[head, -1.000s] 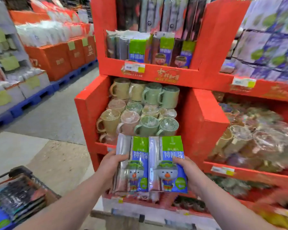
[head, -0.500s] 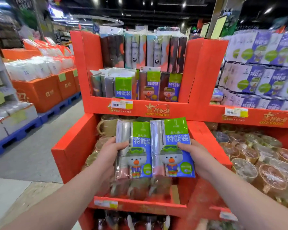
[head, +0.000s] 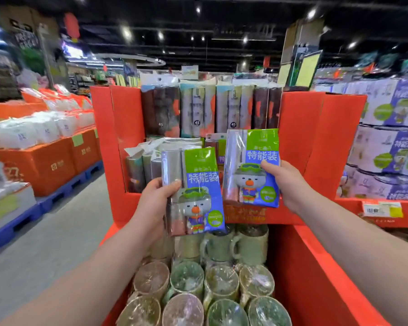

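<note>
I hold two matching clear packs with green and blue labels and a cartoon bear. My left hand [head: 154, 201] grips the left pack [head: 196, 194] by its left edge, thumb across the front. My right hand [head: 285, 184] grips the right pack [head: 252, 168] by its right edge, raised higher and nearer the upper shelf. The two packs are apart, in front of the red cardboard display stand [head: 299, 142]. More of the same packs [head: 149, 161] stand in the upper shelf behind them.
Several wrapped mugs [head: 198, 285] fill the lower bin below my arms. Taller dark and grey packs [head: 198, 109] stand at the shelf's back. Orange boxes [head: 45, 161] on blue pallets line the left aisle; purple cartons [head: 391, 142] stack on the right.
Both packs have gone up from the mug bin toward the upper shelf. They were side by side; now the right one is higher and apart from the left. The view tilted up.
</note>
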Motion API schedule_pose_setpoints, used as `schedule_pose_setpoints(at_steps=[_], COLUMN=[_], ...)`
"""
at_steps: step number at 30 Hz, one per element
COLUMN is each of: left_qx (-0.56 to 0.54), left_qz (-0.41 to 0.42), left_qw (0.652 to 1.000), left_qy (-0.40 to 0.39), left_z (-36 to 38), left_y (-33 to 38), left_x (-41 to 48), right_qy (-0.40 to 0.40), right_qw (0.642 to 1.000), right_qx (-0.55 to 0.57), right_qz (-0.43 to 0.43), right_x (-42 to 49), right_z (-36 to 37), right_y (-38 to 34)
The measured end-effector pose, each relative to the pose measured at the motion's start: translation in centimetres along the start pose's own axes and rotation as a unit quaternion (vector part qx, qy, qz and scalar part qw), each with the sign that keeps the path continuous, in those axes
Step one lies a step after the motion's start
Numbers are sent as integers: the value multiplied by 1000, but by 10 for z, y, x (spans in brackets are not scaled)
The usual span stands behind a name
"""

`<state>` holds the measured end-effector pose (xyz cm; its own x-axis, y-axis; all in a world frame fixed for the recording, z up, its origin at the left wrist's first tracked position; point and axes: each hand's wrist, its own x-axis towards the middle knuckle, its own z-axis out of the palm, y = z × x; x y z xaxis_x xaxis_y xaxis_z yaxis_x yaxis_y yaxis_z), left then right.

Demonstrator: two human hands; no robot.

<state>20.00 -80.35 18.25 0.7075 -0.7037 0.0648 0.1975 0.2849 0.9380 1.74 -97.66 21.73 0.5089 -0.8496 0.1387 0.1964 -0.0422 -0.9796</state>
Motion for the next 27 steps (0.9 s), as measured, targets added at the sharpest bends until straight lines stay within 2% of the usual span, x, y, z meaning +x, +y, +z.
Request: schedule_pose_setpoints(at_steps=[5, 14, 21, 27], left_qx=[-15, -9, 2, 2], left_qz=[21, 55, 52, 49], left_qw=[1000, 996, 993, 993], left_qy=[5, 68, 103, 110], left_z=[-3, -9, -3, 7], left_y=[15, 25, 24, 24], left_x=[19, 24, 19, 17], right_qy=[13, -23, -53, -49], right_qw=[998, 988, 979, 962], right_qx=[-55, -130, -141, -217], right_qz=[-9, 83, 138, 160], right_x=[65, 144, 161, 176], right_z=[11, 19, 32, 27], right_y=[7, 66, 75, 76])
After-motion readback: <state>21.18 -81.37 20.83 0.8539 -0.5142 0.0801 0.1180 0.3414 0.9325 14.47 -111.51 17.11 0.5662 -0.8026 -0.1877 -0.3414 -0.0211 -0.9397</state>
